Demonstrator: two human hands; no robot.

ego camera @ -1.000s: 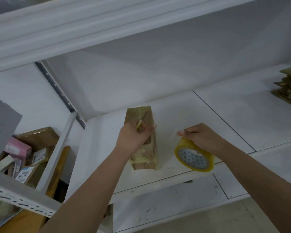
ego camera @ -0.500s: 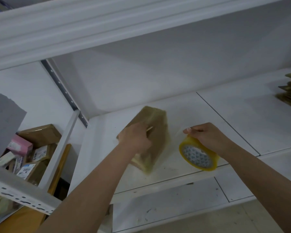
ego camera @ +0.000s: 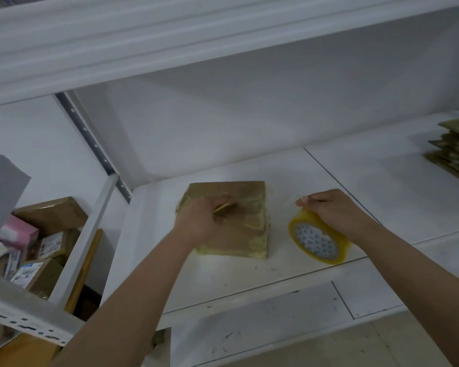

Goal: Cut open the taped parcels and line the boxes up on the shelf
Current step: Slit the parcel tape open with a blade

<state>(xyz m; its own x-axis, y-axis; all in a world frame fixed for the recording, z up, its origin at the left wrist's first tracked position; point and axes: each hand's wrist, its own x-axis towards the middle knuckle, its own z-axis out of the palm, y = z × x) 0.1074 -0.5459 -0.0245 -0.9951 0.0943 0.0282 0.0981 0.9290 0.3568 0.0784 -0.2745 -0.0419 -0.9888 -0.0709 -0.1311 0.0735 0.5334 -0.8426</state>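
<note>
A taped brown parcel (ego camera: 231, 221) lies flat on the white shelf (ego camera: 342, 186) at frame centre. The left hand (ego camera: 202, 221) rests on top of it, grip pinching a thin yellowish item (ego camera: 221, 207). The right hand (ego camera: 331, 210), just right of the parcel, grips a yellow tape roll (ego camera: 317, 241) standing on edge.

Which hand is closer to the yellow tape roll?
The right hand. It grips the top of the tape roll, which stands on edge on the shelf. The left hand is off to its left, resting on the taped parcel.
</note>
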